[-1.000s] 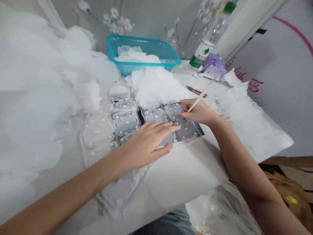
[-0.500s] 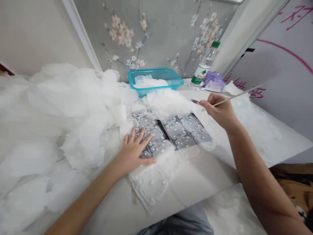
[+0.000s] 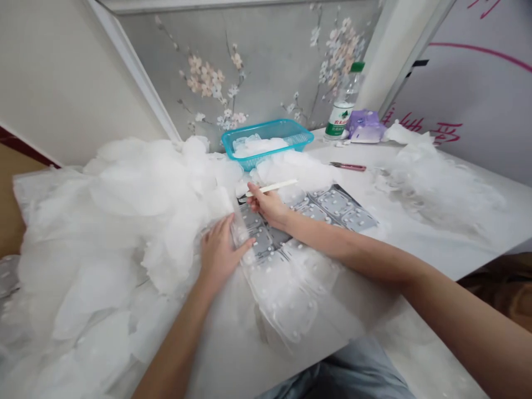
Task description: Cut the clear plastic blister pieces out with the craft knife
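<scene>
My right hand is closed around a slim cream-handled tool over the far left corner of a clear plastic sheet; I cannot make out its tip. The sheet has a grid of rounded, dotted panels and lies partly over a dark backing. Along the sheet's left edge, my left hand lies with thumb and fingers apart, pressing down. Beyond my right hand, a pair of pink-handled snips rests on the table. White translucent cut pieces are heaped just behind the sheet.
A large pile of thin white pieces covers the table's left side. At the back stand a blue basket holding pieces, a green-capped bottle and a purple packet. Clear offcuts lie on the right.
My right hand has swung from the table's right side to the sheet's far left corner, carrying the cream-handled tool. The snips lie where it was. My left hand has shifted to the sheet's left edge.
</scene>
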### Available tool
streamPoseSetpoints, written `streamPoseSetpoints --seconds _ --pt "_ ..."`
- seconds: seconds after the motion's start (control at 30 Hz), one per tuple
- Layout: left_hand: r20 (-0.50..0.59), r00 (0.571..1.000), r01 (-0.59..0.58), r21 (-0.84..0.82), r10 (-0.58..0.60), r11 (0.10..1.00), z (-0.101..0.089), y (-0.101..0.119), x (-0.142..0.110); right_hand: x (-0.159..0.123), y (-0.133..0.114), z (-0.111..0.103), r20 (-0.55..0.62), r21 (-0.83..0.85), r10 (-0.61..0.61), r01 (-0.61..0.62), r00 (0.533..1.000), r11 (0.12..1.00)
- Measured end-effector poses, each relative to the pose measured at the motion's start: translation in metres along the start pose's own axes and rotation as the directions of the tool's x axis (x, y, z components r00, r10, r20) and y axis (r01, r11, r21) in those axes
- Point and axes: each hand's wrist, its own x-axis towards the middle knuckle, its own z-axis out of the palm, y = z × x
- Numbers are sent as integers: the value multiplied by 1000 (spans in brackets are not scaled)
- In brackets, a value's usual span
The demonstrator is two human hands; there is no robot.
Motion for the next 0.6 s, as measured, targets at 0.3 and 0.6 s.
streamPoseSetpoints --seconds 0.3,0.6 --pt "67 998 -25 129 16 991 2 10 3 -13 -5 -38 234 -56 -6 19 972 998" --pt "36 999 -12 103 8 995 7 3 6 -25 -13 -49 437 -257 -15 141 899 956"
